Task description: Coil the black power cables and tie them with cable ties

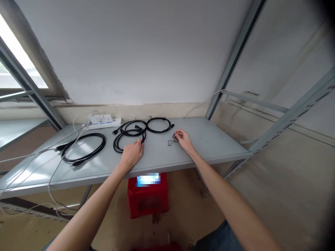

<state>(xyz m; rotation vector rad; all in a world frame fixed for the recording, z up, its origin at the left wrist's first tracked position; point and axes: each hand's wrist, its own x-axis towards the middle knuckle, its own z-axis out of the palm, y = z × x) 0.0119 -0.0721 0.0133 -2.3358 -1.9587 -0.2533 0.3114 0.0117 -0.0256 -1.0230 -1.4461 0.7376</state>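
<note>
Near the shelf's front edge, my left hand (132, 153) rests with its fingers curled together at the right side of a coiled black cable (117, 144). Its fingertips are partly hidden and seem to hold the coil's edge. To the right, my right hand (183, 138) pinches a small bunch of thin black ties (171, 142), bent and loose, their ends sticking out leftward above the shelf. Behind the left hand, another black coiled cable (141, 122) overlaps the first, with its plugs showing. A further black coil (158, 131) lies beside it at the back.
A separate black cable coil (104, 141) lies on the left of the grey metal shelf (209, 146). Behind it stands a white power strip (115, 122) with plugged-in adapters and trailing white cords. Metal uprights frame both ends. A red stool (148, 202) stands below.
</note>
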